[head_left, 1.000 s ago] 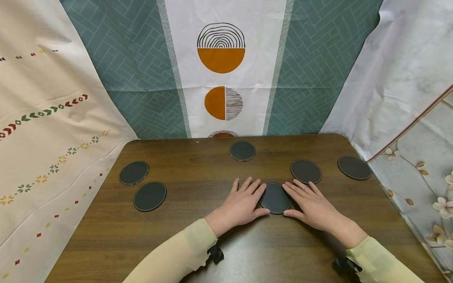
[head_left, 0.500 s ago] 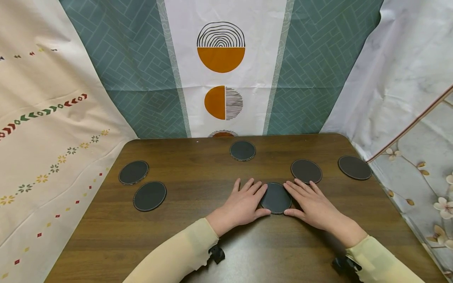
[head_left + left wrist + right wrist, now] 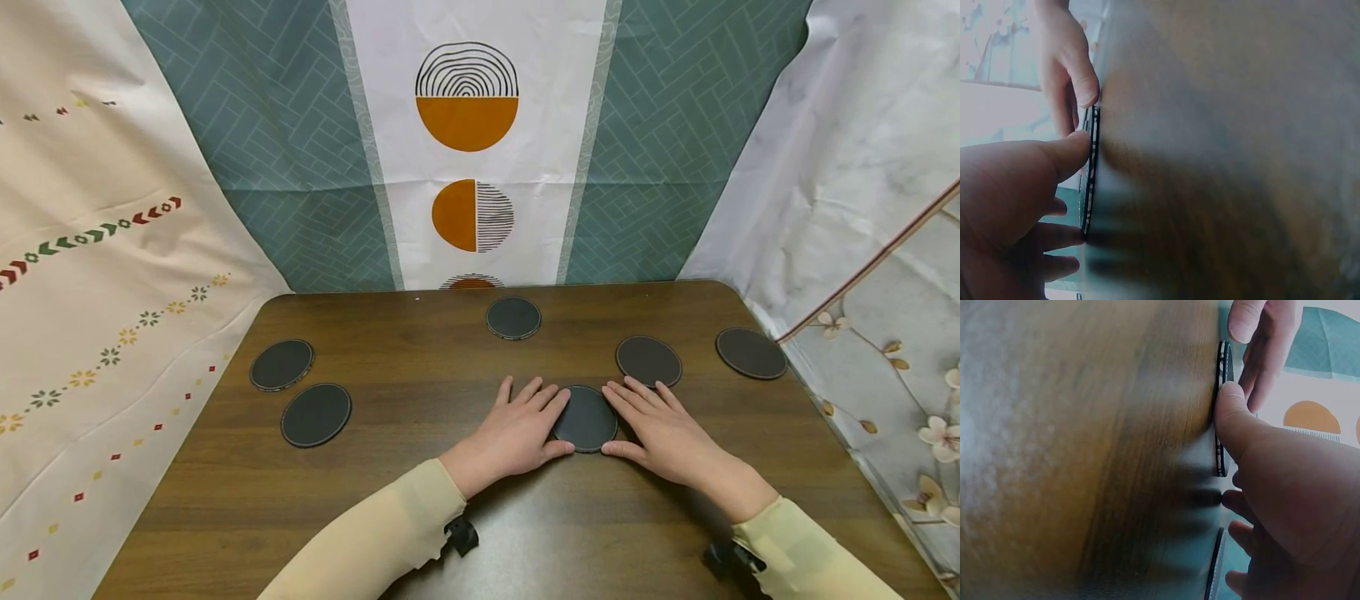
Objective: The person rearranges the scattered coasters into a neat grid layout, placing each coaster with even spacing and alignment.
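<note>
A round black coaster (image 3: pixel 586 419) with a stitched rim lies flat on the brown wooden table (image 3: pixel 420 533). My left hand (image 3: pixel 517 433) rests at its left side, palm down, fingers extended. Its index finger and thumb touch the rim. On the opposite side, my right hand (image 3: pixel 660 433) mirrors it, with straight fingers and thumb at the coaster's edge. In the left wrist view the coaster (image 3: pixel 1090 175) shows edge-on, its side banded dark and light, beside my left thumb. The right wrist view shows my right thumb against that same coaster's edge (image 3: pixel 1221 456).
Several similar coasters lie around: two at the left (image 3: pixel 282 365) (image 3: pixel 317 415), one at the back (image 3: pixel 513 318), one just beyond my right fingers (image 3: pixel 649 360), one near the right edge (image 3: pixel 752 353). Patterned cloths (image 3: pixel 300 150) hang behind and beside the table.
Almost nothing differs. My left hand has shifted very slightly to the right along the coaster; the coasters lie as before, and the head view has tilted a touch.
</note>
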`<state>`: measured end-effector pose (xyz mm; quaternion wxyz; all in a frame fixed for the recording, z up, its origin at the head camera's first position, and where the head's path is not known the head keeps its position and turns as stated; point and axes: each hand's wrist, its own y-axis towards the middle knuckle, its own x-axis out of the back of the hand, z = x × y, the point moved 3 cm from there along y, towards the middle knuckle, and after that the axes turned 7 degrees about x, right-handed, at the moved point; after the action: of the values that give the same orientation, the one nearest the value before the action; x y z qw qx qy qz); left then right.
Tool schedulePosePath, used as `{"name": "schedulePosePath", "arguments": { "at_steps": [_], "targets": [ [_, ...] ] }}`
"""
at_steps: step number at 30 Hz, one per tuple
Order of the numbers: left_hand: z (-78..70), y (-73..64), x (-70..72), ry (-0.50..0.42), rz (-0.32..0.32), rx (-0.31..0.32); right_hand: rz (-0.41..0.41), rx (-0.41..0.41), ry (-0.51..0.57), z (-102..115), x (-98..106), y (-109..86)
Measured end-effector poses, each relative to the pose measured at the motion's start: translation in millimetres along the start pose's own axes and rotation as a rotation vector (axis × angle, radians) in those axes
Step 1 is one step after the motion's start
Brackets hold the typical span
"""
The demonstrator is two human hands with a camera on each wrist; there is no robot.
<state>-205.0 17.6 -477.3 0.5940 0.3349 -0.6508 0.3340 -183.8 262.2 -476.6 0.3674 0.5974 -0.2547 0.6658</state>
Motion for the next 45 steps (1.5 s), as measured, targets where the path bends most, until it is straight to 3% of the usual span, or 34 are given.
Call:
{"name": "schedulePosePath", "arguments": {
  "at_steps": [13, 28, 45],
  "targets": [
    [0.7, 1.5, -0.2, -0.001, -0.002, -0.008, -0.033, 0.05, 0.017, 4.1, 1.6, 1.3],
    [-0.2, 1.2, -0.5, 0.008, 0.011, 0.001, -0.034, 0.031, -0.019, 3.7, 0.0, 1.0],
    [1.1, 1.5, -1.9, 0.002, 0.012, 0.003, -0.05, 0.06, 0.023, 5.9, -0.2, 1.0]
  ]
}}
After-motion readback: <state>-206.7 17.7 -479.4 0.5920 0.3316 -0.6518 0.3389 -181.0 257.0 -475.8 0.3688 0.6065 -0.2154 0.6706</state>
